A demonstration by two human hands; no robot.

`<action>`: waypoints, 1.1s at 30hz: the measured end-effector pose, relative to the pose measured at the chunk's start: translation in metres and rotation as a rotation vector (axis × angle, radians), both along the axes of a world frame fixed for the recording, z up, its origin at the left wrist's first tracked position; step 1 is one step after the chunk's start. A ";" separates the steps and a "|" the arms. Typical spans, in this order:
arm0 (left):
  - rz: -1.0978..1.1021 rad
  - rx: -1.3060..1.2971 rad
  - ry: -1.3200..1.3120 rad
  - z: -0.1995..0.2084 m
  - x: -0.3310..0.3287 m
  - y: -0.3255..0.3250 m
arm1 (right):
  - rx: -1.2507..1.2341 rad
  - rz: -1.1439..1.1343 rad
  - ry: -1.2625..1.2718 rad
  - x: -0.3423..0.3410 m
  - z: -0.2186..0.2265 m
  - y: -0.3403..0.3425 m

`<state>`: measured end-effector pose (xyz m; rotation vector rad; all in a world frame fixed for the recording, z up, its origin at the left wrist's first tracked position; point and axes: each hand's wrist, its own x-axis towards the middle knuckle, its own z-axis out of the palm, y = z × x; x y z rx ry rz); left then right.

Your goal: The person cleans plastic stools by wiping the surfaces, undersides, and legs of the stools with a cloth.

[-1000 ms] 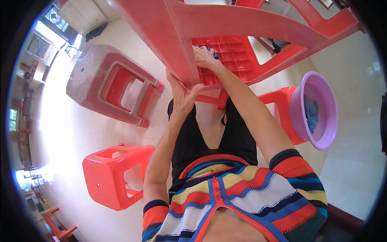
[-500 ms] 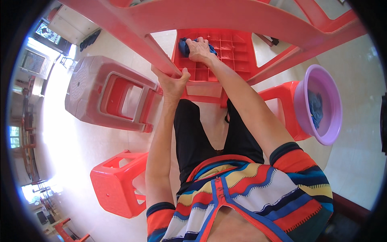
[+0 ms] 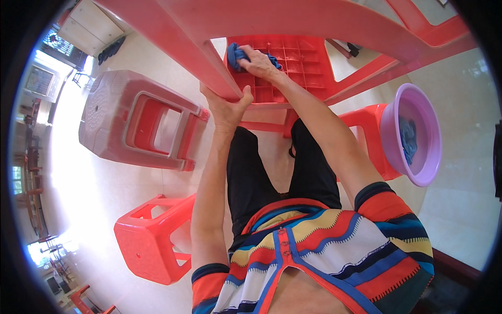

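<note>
A large red plastic stool (image 3: 314,23) lies tipped before me, with the ribbed grid of its seat's underside facing up toward me. My left hand (image 3: 226,109) is closed round the lower end of one of its legs, thumb up. Inside the stool, at the upper left of the grid, my right hand (image 3: 256,63) grips a crumpled blue cloth (image 3: 236,55). Part of that cloth sticks out on both sides of the fingers, against the ribs.
To the right, a purple basin (image 3: 435,136) with a blue-grey cloth (image 3: 408,140) inside rests on a red stool (image 3: 368,131). At left, a greyish-red stool (image 3: 112,118) lies on its side, and a smaller red stool (image 3: 146,248) is nearer. Dark shoes (image 3: 111,49) are farther back.
My right hand has shifted slightly left with the blue cloth, and more of the cloth shows beyond the fingers. My left hand keeps its hold on the stool leg.
</note>
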<state>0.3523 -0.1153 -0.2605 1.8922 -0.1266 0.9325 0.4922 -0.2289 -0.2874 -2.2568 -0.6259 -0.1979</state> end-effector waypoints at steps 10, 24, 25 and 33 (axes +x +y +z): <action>-0.016 -0.064 0.056 -0.005 0.001 0.000 | -0.602 0.283 -0.409 -0.016 0.013 -0.005; -0.017 -0.063 0.028 0.006 0.001 -0.011 | -0.137 0.170 0.234 0.000 0.009 -0.012; -0.015 -0.064 0.028 0.006 0.001 -0.010 | -0.138 0.171 0.234 0.001 0.007 -0.017; -0.029 -0.047 -0.021 0.004 -0.002 -0.003 | -0.495 0.073 0.072 -0.023 0.014 0.009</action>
